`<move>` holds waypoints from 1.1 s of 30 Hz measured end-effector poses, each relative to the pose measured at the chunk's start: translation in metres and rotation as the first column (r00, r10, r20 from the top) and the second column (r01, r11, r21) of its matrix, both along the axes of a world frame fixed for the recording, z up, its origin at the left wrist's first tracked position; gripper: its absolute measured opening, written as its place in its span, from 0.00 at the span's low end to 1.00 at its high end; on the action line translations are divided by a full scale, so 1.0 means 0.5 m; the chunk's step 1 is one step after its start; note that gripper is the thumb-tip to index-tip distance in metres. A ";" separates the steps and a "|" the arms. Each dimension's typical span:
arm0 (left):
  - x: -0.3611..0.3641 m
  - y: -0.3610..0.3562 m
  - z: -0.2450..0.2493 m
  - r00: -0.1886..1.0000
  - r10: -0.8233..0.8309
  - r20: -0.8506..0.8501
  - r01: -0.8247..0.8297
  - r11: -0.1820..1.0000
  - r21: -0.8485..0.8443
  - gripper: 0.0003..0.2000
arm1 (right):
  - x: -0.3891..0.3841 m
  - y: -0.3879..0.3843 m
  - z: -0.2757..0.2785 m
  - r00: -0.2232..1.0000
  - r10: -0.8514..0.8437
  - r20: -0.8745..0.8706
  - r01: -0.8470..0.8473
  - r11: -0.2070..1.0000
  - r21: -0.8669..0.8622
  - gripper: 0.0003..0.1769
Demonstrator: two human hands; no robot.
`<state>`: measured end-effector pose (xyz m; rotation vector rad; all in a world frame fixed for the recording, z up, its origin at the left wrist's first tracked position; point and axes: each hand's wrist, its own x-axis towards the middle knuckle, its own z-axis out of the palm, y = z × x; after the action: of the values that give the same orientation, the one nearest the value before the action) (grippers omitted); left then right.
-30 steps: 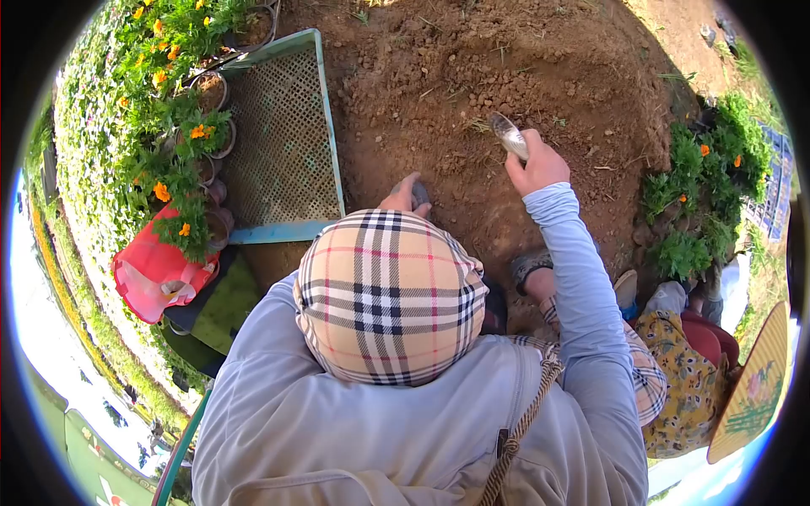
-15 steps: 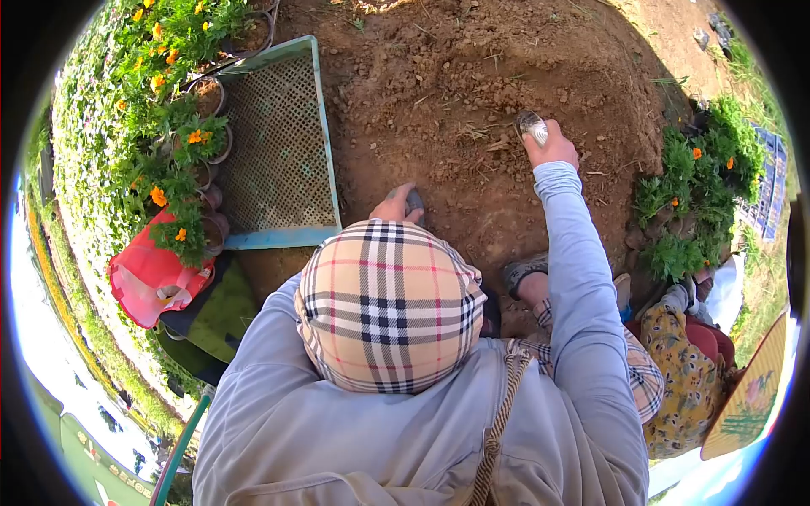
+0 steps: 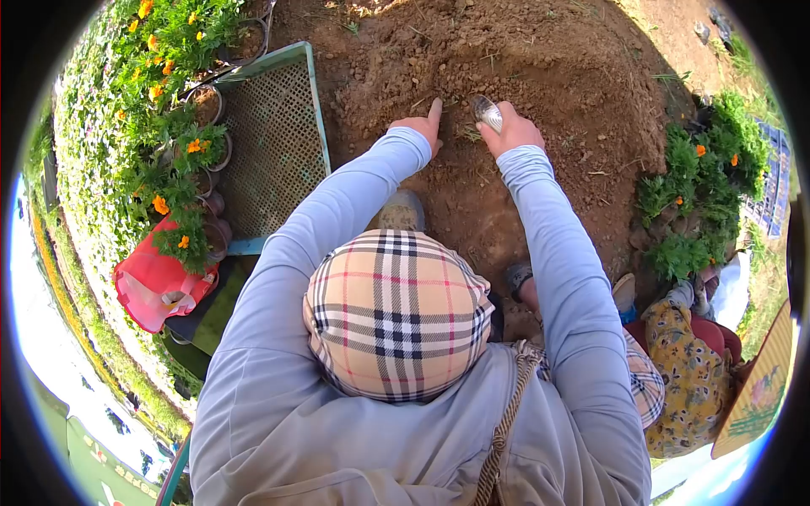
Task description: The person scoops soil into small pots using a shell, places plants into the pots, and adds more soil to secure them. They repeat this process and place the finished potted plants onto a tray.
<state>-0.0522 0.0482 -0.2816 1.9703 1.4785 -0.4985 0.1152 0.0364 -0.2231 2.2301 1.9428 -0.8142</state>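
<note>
My right hand is wrapped round a small, shiny metal scoop, whose soil-darkened end points toward the loose brown soil. To the left of the scoop and apart from it, my left hand reaches over the same soil with a finger stretched out. Nothing shows in that hand, though its underside is hidden. Bits of dry straw and a little green leaf lie between the two hands.
A turquoise-rimmed mesh crate stands at left, beside potted orange marigolds and a red plastic bag. More marigolds grow at right. Another person in a yellow floral garment is at lower right. A shoe is below my left hand.
My left hand has moved forward from beside the shoe to the soil near the scoop. My right hand has shifted left and slightly forward, still holding the scoop.
</note>
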 end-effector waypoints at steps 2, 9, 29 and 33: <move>0.005 0.000 -0.003 0.996 -0.049 -0.075 0.048 0.999 -0.019 0.32 | -0.036 0.021 -0.010 0.999 0.033 -0.006 -0.033 0.999 -0.020 0.19; -0.032 -0.028 0.031 0.982 -0.144 -0.125 0.136 0.988 -0.069 0.28 | -0.005 0.019 -0.051 0.997 -0.076 0.019 0.078 0.989 -0.126 0.22; -0.067 -0.332 0.016 0.932 0.207 0.297 -0.166 0.973 -0.159 0.11 | 0.179 -0.173 -0.052 0.990 -0.132 0.039 0.137 0.978 -0.156 0.25; -0.071 -0.330 0.007 0.939 0.170 0.297 -0.119 0.976 -0.181 0.12 | 0.246 -0.171 -0.040 0.972 -0.214 -0.095 0.214 0.977 -0.013 0.25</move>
<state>-0.0875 -0.1166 -0.2780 1.7073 1.3265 -0.2210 0.2381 -0.0490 -0.2430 2.4745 1.7566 -0.9647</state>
